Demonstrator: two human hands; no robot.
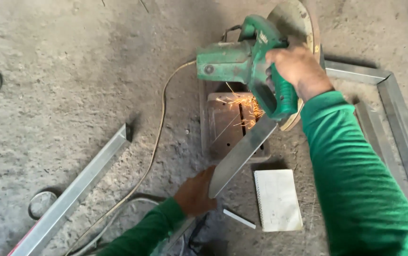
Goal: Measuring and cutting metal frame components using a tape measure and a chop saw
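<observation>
Floor: the grey, dusty concrete floor (71, 61) fills the whole frame and everything lies on it.
Welded frame: a frame of grey metal tubing (398, 118) runs along the right edge, its corner at the upper right.
Loose tube: a long square metal tube (78, 187) lies diagonally at the lower left, well apart from the saw.
Saw: a green chop saw (242, 61) sits at upper centre over its rusty base (225, 125); its round blade guard (294, 19) reaches the top edge.
Workpiece: a flat-faced metal bar (239, 159) runs diagonally from lower centre up under the saw head, across the base.
Sparks: orange sparks (244, 106) spray just left of where the bar meets the blade.
Right hand: the right hand (296, 66), in a green sleeve, has its fingers wrapped tightly round the saw handle.
Left hand: the left hand (194, 194), at lower centre, lies on the lower end of the bar; whether its fingers are spread or together cannot be told.
Cable: a pale power cable (154, 151) curves from the saw to the bottom left.
Notebook: a white spiral notebook (278, 199) lies just right of the bar's lower end.
Chalk: a white stick (238, 219) lies between the left hand and the notebook.
</observation>
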